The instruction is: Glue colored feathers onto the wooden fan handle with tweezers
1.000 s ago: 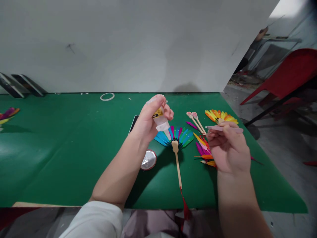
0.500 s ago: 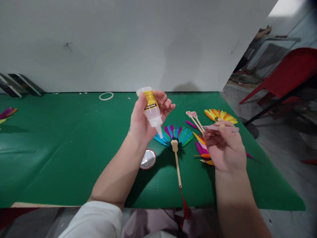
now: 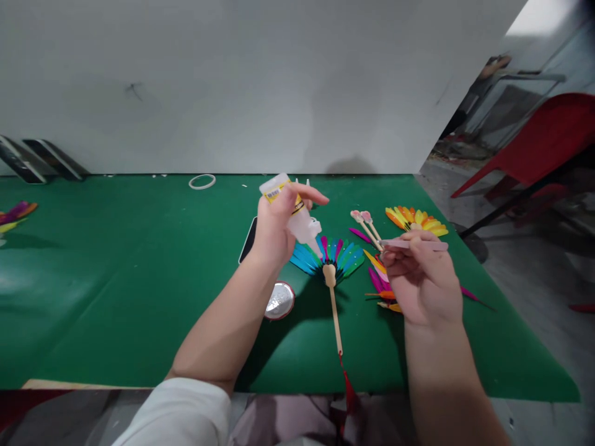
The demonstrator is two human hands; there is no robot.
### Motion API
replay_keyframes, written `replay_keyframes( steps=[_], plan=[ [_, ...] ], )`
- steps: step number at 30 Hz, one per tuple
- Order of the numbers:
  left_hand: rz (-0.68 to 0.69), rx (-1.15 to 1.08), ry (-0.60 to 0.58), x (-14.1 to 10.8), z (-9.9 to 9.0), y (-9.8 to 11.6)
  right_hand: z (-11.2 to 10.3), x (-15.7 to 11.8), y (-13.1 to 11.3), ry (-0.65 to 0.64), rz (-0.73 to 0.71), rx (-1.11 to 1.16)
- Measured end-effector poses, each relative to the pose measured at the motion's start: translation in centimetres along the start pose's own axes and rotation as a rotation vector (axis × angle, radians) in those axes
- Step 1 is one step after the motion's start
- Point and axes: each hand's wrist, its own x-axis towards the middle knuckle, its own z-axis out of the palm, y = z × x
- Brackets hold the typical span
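My left hand (image 3: pixel 279 229) grips a clear glue bottle (image 3: pixel 303 224) with a yellow label, its nozzle tilted down over the feathers of a blue, green and purple fan (image 3: pixel 329 274). That fan lies flat, its wooden handle toward me and a red tassel (image 3: pixel 349 391) hanging past the table edge. To the right, my right hand (image 3: pixel 421 263) pinches slim pale tweezers (image 3: pixel 413 244), their tips pointing left. Under and beside this hand lie loose purple and orange feathers (image 3: pixel 380 282). Whether the tweezers hold anything is too small to tell.
On the green table (image 3: pixel 116 279) are a round silver lid (image 3: pixel 279 301), a phone (image 3: pixel 248 240), a white ring (image 3: pixel 202 181), two flower-topped sticks (image 3: pixel 367 224) and a yellow-orange fan (image 3: pixel 415 220). A red chair (image 3: pixel 534 142) stands beyond the right edge.
My left hand has turned, and the glue bottle's nozzle has moved right and slightly down toward the fan. The phone beside my left wrist shows more. My right hand has hardly moved.
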Motion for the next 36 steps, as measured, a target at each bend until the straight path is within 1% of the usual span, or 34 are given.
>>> replay_keyframes(
  steps=[2, 4, 6, 9, 12, 16, 19, 23, 29, 32, 34, 36],
  plan=[
    [0.055, 0.084, 0.024, -0.2, -0.1, 0.0, 0.0, 0.0, 0.0, -0.001, -0.003, -0.006],
    [0.062, 0.12, 0.039, -0.3, -0.1, 0.1, 0.1, 0.1, 0.0, 0.002, 0.0, -0.02],
    [0.021, 0.11, 0.058, -0.2, -0.2, 0.3, 0.1, 0.1, 0.1, 0.004, 0.003, -0.03],
    [-0.038, -0.018, 0.069, 0.1, -0.2, 0.5, 0.2, 0.1, 0.1, 0.01, 0.003, -0.03],
    [-0.15, -0.145, 0.084, 0.5, 0.0, 0.7, 0.4, 0.0, 0.2, 0.002, 0.009, -0.017],
    [-0.275, -0.264, 0.15, 0.6, 0.3, 1.1, 0.8, -0.3, 0.4, -0.021, 0.032, -0.015],
    [-0.313, -0.323, 0.165, 0.6, 0.5, 1.4, 1.1, -0.5, 0.6, -0.051, 0.046, -0.007],
    [-0.339, -0.33, 0.165, 0.6, 0.5, 1.5, 1.5, -0.8, 0.8, -0.074, 0.063, -0.002],
    [-0.415, -0.383, 0.235, 0.6, 0.6, 1.7, 1.7, -1.1, 1.1, -0.086, 0.077, -0.018],
    [-0.421, -0.364, 0.238, 0.6, 0.7, 1.6, 1.7, -1.2, 1.1, -0.085, 0.078, -0.024],
    [-0.405, -0.315, 0.219, 0.6, 0.6, 1.4, 1.7, -1.2, 1.1, -0.085, 0.077, -0.034],
    [-0.334, -0.223, 0.178, 0.5, 0.4, 1.1, 1.7, -1.1, 1.1, -0.082, 0.078, -0.038]
  ],
)
